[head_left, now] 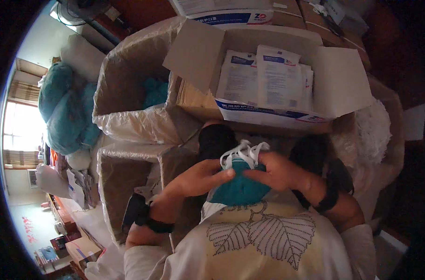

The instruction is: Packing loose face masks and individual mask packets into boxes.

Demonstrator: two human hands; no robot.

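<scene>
A teal face mask [242, 186] with white elastic straps [245, 153] is held close in front of my chest. My left hand [205, 176] grips its left side, thumb lying across the front. On the opposite side my right hand [280, 171] grips it, the thumb also over the teal fabric. The straps are bunched above the thumbs. Most of my fingers are hidden behind the mask. Beyond my hands stands an open carton [273, 113] holding several white printed pouches [278, 77].
Plastic-lined cardboard boxes stand to the left: a far one [133, 123] with teal pieces [155, 92] inside and a nearer one [128, 156]. Teal bundles [65, 112] are piled farther left. The carton's flaps [345, 81] spread outward. Clear plastic [375, 128] bulges at the right.
</scene>
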